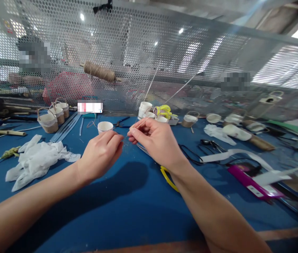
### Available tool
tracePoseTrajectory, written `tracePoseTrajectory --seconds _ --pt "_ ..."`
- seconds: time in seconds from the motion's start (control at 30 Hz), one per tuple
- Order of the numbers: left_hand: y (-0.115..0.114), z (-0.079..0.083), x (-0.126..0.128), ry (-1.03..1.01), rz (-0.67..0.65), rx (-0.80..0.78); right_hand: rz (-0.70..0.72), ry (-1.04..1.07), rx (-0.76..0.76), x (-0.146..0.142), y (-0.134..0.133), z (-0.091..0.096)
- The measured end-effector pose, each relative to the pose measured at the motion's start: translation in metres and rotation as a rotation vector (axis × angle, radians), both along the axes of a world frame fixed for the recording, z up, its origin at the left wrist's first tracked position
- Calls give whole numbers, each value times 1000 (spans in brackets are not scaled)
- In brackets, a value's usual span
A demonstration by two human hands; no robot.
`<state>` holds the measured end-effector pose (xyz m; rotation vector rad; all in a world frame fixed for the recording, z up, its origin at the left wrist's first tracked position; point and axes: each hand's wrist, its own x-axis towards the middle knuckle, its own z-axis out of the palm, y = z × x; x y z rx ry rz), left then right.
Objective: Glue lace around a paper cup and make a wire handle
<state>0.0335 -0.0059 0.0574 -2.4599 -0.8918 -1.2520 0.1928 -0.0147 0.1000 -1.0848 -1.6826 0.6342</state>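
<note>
My left hand and my right hand are raised together over the blue table, fingertips almost touching. Both are closed in a pinch on a thin pale string, which runs up and back toward the mesh screen. A small white paper cup stands just behind my left hand. A spool of brown twine hangs on the screen above.
White cloth lies at the left, beside small twine-wrapped baskets. Scissors, a yellow-handled tool, white ribbon and a pink case lie to the right. A perforated screen closes off the back; another person sits behind it.
</note>
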Motion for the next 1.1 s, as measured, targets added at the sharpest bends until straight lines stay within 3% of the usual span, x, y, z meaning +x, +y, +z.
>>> tracePoseTrajectory --seconds 0.07,0.23,0.3,0.37,0.47,0.53,0.63,0.77,0.97,1.03,1.1 --pt "0 6 -2 -112 -103 -256 28 -4 -5 2 -1 2" --pt "5 20 -6 -412 -630 -1362 198 13 -110 10 -5 15" --pt "7 20 -6 -450 -707 -1504 208 24 -124 12 -5 16" --pt "7 17 -5 -446 -611 -1333 166 28 -112 11 -4 14" --pt "3 12 -3 -363 -285 -657 66 38 -62 8 -1 9" --pt "-2 9 -1 -219 -135 -251 22 41 -33 4 0 6" --pt "-6 4 2 -17 -9 4 -10 6 -7 0 -1 2" --pt "-4 -1 4 44 90 37 -19 -20 14 -2 -2 -1" --pt "-4 3 1 -28 25 -63 -2 47 20 -2 -2 -2" --pt "-4 6 0 -160 -54 -267 11 64 11 -1 -2 0" --pt "-2 10 -1 -335 -229 -659 43 77 -19 1 -4 5"
